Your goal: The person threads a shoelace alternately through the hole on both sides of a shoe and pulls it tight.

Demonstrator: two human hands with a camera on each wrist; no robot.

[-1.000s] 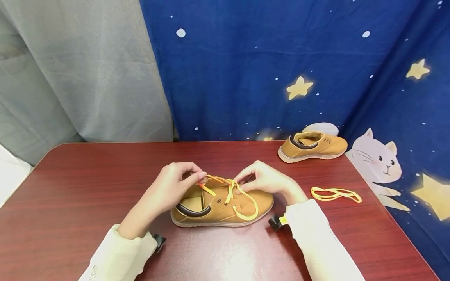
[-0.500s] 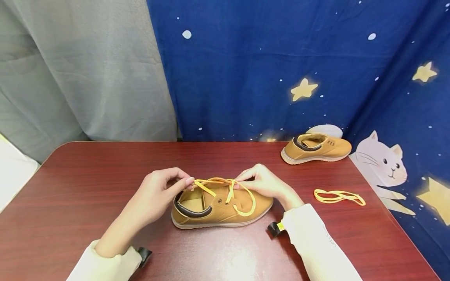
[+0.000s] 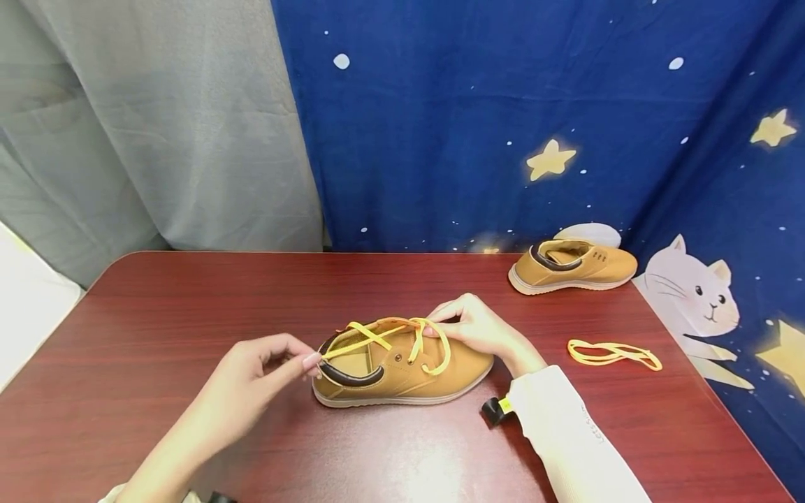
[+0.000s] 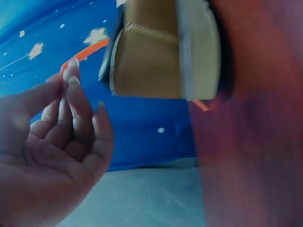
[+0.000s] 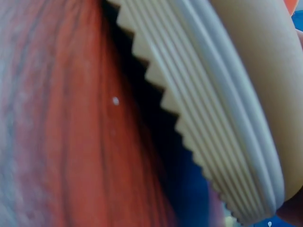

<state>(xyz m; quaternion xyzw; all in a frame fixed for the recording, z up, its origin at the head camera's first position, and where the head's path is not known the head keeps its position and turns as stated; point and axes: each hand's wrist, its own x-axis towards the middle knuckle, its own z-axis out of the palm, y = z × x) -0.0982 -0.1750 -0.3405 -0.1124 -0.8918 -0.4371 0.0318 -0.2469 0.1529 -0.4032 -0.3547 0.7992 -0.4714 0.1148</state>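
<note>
A tan shoe (image 3: 465,367) with a pale sole stands upright on the table, toe to the right. A yellow shoelace (image 3: 445,349) is threaded through its eyelets and has a loose loop over the near side. My left hand (image 3: 258,370) pinches one lace end between thumb and fingertips, drawn out past the heel. In the left wrist view the lace (image 4: 92,48) looks orange, beside the shoe's heel (image 4: 151,61). My right hand (image 3: 478,328) holds the shoe's front just past the lacing; its far fingers are hidden. The ridged sole (image 5: 203,104) fills much of the right wrist view.
A second tan shoe (image 3: 606,267), its eyelets without lace, stands at the table's back right. In front of it lies a folded yellow lace (image 3: 629,353). The reddish-brown wooden table (image 3: 189,300) ends at a grey curtain (image 3: 207,140) and a blue starred curtain (image 3: 428,140).
My left hand has moved left and toward me, drawing the lace end from above the opening to past the heel. The near loop has shrunk. My right hand has stayed on the shoe.
</note>
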